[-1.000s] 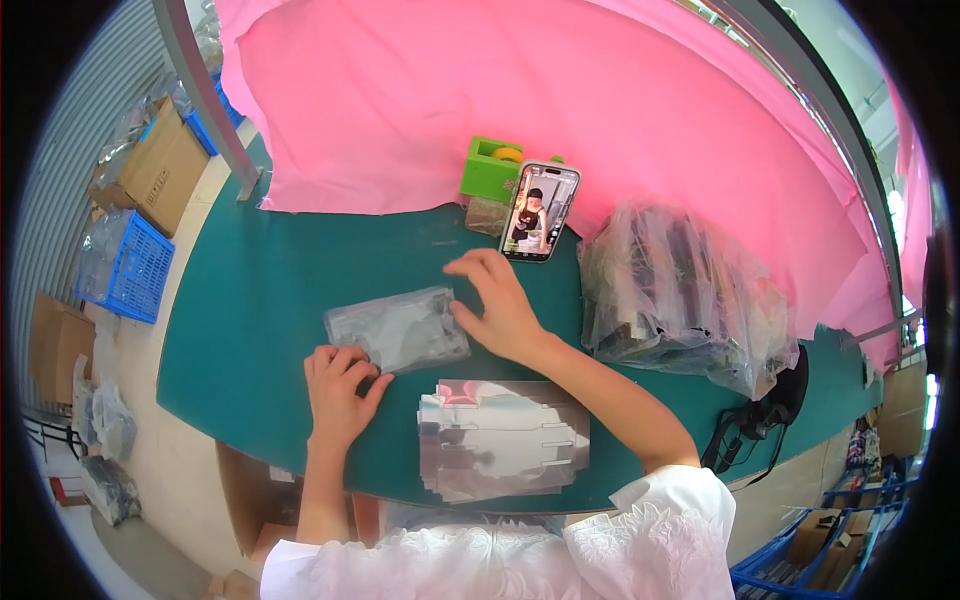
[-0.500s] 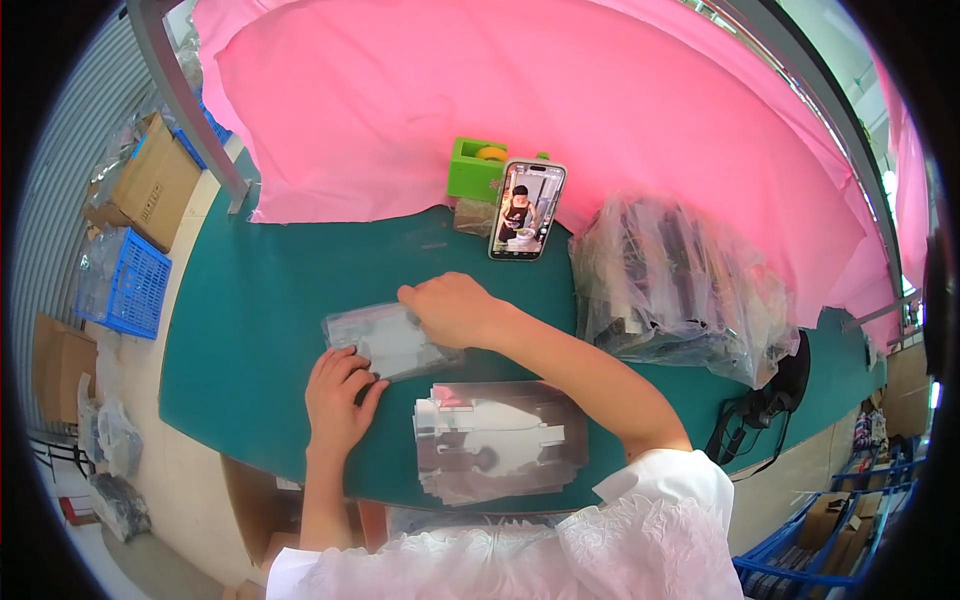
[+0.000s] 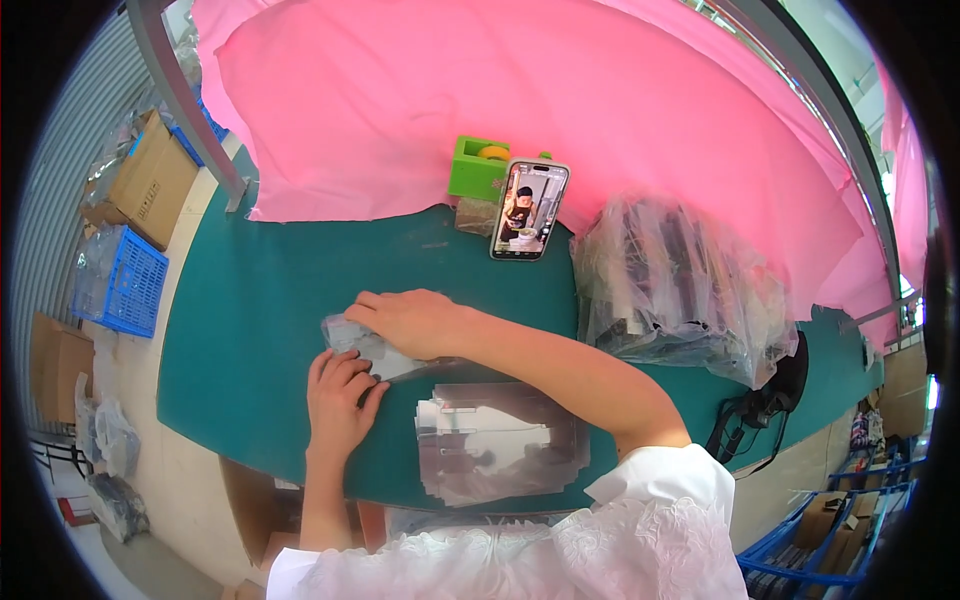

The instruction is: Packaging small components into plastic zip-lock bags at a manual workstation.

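A small stack of clear plastic sheets lies at a slant on the green table, left of the middle. My left hand rests at its lower left edge, fingers apart and fingertips on the plastic. Across its upper part lies my right hand, fingers stretched toward the upper left corner and covering much of the stack. Nearer to me, a larger fanned pile of clear sheets with grey patches sits on the table, apart from both hands.
A phone showing a video leans by a green tape dispenser. A large plastic bag with packed contents stands right, beside a black strapped item. Pink cloth hangs behind the table. Blue basket and carton stand left.
My right hand has slid left across the small stack, going from bent fingers at its upper right to stretched fingers near its upper left corner. My left hand has barely moved.
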`<state>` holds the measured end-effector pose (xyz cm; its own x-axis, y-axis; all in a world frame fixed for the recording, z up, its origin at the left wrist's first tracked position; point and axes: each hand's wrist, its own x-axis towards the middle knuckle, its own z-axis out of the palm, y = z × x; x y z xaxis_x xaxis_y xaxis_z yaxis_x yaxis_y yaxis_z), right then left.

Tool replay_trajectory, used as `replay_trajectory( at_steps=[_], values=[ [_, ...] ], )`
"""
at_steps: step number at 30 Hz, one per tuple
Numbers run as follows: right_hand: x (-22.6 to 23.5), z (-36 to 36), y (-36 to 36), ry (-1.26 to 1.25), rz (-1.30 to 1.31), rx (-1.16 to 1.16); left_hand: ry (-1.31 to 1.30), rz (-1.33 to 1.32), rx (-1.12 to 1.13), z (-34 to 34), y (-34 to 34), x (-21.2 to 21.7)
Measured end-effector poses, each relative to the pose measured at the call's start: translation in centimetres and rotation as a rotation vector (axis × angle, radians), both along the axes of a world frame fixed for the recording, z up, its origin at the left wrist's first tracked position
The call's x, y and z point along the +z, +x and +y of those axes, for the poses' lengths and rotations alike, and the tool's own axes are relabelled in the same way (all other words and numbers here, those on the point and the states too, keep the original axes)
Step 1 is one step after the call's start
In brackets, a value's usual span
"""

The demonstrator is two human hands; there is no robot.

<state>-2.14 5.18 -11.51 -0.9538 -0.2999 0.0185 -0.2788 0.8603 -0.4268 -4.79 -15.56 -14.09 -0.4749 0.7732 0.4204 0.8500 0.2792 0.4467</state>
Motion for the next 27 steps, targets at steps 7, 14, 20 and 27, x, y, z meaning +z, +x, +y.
replay_trajectory(
  at_steps=[7,14,20,27],
  values=[
    [-1.1,-3.3,-2.1,0.061,0.144,-0.155,-0.046,0.015,-0.024,0.1,-0.2,0.4],
    [-2.1,-2.6,-2.6,-0.160,0.133,-0.142,-0.052,0.010,-0.022,0.1,-0.2,-0.1],
    [-3.5,-1.6,-3.6,-0.539,0.053,-0.100,-0.058,0.057,-0.011,0.1,0.1,0.0],
    [-3.2,-2.3,-3.9,-0.411,0.278,-0.210,-0.032,0.010,-0.012,-0.1,-0.2,-0.6]
  ],
)
